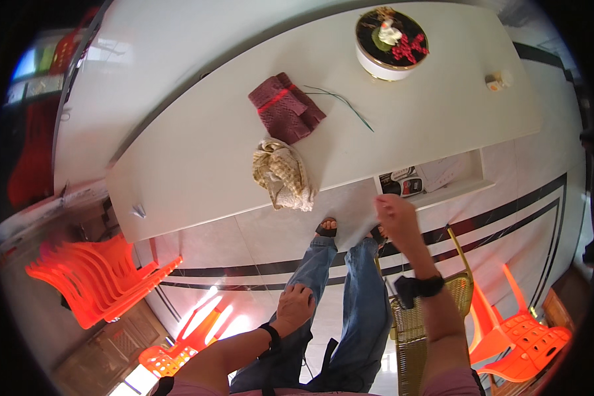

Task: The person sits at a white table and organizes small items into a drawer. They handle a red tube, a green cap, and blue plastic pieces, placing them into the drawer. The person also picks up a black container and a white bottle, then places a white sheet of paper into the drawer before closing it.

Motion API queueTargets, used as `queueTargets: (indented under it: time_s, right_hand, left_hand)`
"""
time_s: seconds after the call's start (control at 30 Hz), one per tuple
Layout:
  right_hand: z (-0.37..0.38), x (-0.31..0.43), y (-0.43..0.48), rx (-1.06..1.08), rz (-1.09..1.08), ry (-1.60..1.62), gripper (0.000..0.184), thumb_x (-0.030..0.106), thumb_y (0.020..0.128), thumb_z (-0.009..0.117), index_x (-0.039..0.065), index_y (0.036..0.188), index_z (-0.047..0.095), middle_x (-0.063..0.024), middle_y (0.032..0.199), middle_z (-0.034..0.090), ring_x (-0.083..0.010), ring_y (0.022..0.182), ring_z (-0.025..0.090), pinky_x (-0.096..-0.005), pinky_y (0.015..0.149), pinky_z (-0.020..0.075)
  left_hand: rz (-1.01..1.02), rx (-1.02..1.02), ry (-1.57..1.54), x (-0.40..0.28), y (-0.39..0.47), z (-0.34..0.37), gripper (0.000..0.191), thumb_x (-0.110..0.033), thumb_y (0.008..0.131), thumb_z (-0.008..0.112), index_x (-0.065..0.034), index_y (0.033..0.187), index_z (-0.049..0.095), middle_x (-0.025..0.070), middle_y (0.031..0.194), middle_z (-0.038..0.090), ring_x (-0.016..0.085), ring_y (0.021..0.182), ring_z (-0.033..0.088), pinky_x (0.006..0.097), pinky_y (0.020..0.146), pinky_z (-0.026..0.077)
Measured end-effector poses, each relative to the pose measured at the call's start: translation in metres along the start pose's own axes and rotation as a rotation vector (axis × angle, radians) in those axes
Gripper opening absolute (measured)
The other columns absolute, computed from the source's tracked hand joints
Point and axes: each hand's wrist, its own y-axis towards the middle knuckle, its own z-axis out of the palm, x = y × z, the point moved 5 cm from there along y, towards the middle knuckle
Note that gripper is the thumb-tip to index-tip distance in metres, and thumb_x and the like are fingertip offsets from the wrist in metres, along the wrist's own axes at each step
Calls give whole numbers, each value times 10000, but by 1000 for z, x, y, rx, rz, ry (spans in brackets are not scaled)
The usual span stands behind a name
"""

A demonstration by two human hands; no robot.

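Note:
My right hand [398,218] is raised in front of an open drawer [463,190], its fingers curled in with nothing visible in them. Whether it touches the drawer front cannot be told. Over my left thigh is my left hand [295,306], back upward, fingers bent and palm hidden. A maroon knitted cloth item [287,111] with a bright red stripe lies folded on the white table [203,143]. Just nearer to me, a crumpled beige checked cloth [281,173] reaches over the table's front edge. Thin green strands [346,103] lie to the right of the maroon item.
A round white planter [388,64] with a gold rim stands at the back. A small container [497,80] is farther right. Stacked orange plastic chairs [86,277] stand left; a woven chair [416,331] and an orange chair [524,341] are at right. Boxes [403,182] lie in the drawer.

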Motion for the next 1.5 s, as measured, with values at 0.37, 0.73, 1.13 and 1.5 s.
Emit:
queueTargets:
  time_s: [0.37, 0.73, 1.13, 1.5]
  right_hand:
    - [55, 70, 153, -348, -45, -534, 280, 151, 844, 684, 63, 1099, 611, -154, 1041, 621, -332, 892, 661, -433, 800, 519]
    - [38, 27, 223, -47, 197, -782, 226, 228, 777, 647, 9, 813, 689, -205, 923, 689, -379, 902, 662, -449, 839, 522]
    - [26, -17, 210, -77, 120, -494, 103, 107, 776, 609, 23, 771, 549, -129, 651, 592, -280, 543, 605, -405, 525, 507]
    - [10, -47, 205, -154, 416, -28, 124, 125, 828, 687, 45, 891, 616, -44, 687, 598, -127, 500, 572, -291, 433, 510]
  left_hand:
    - [-107, -83, -103, 22, -31, 8, 140, -192, 765, 664, -89, 859, 650, 85, 1006, 600, 301, 986, 568, 447, 787, 469]
    - [-182, -108, -165, 40, -49, 13, 189, -188, 764, 686, -80, 919, 675, 104, 1037, 623, 318, 986, 574, 442, 824, 478]
    - [-214, -148, -155, 69, -43, -2, 170, -218, 799, 655, -73, 883, 631, 118, 958, 607, 308, 963, 598, 442, 812, 493]
    - [-305, -68, -137, 78, -32, 3, 197, -255, 775, 643, -75, 855, 639, 119, 948, 619, 319, 942, 612, 455, 755, 519]
